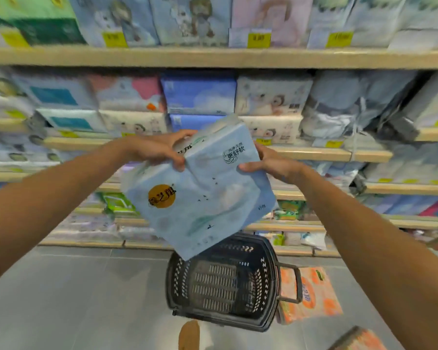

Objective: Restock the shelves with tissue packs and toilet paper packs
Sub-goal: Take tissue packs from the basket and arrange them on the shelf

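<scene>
Head view: my left hand (159, 151) and right hand (268, 162) clamp a pale blue tissue pack (200, 193) mid-air before nearly full shelves (213, 58), black basket (223, 281) at six o'clock apparently emptied, orange pack (311, 294) beside it still unshelved.

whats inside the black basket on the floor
The black basket looks empty where it shows: only its slotted bottom and walls are visible. The light blue tissue pack, held in both hands, covers its far rim, so that edge cannot be checked.
</scene>
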Motion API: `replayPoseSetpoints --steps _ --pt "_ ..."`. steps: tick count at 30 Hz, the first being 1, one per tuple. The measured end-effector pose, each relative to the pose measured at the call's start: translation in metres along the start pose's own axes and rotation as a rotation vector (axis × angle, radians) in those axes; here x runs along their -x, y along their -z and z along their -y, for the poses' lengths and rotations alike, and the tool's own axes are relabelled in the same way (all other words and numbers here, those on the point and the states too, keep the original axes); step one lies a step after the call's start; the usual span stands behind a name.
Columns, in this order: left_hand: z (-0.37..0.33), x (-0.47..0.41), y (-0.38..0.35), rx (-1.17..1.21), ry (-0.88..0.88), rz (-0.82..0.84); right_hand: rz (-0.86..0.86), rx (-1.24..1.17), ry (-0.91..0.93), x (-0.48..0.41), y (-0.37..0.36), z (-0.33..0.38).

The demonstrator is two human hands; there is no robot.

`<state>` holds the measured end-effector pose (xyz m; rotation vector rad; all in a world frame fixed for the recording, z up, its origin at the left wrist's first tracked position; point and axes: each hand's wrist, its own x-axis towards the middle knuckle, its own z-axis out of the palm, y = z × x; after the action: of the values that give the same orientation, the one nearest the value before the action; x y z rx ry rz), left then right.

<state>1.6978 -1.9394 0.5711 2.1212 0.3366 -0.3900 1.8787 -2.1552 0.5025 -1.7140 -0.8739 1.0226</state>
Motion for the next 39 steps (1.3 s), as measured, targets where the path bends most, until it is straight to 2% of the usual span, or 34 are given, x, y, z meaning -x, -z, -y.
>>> replayPoseSetpoints --steps 8,14,17,20,23,27,28,32,35,39 --pt "-0.099 0.078 0.068 0.001 -0.118 -0.155 -0.239 -0.048 0.303 0.037 0.013 0.141" --pt "-0.165 0.121 0.101 -0.23 -0.181 -0.372 -0.429 0.001 0.483 0.068 0.019 0.216" --pt "-0.181 0.13 0.112 -0.3 -0.209 -0.538 -0.521 -0.016 0.539 0.078 0.025 0.242" --pt "-0.185 0.135 0.121 -0.372 -0.221 -0.848 -0.625 -0.066 0.602 0.088 0.033 0.263" --pt "-0.186 0.136 0.13 -0.153 -0.286 -1.024 -0.709 -0.119 0.684 0.097 0.039 0.288" --pt "-0.193 0.134 0.141 0.144 -0.433 -1.229 -0.713 -0.25 0.736 0.104 0.044 0.321" --pt "-0.195 0.134 0.145 0.23 -0.462 -1.231 -0.716 -0.278 0.753 0.104 0.044 0.328" --pt "-0.196 0.135 0.155 0.453 -0.525 -1.059 -0.73 -0.365 0.798 0.098 0.045 0.358" --pt "-0.195 0.135 0.164 0.609 -0.616 -1.045 -0.735 -0.386 0.82 0.087 0.043 0.378" --pt "-0.192 0.133 0.19 0.638 -0.691 -1.013 -0.723 -0.368 0.855 0.07 0.04 0.403"
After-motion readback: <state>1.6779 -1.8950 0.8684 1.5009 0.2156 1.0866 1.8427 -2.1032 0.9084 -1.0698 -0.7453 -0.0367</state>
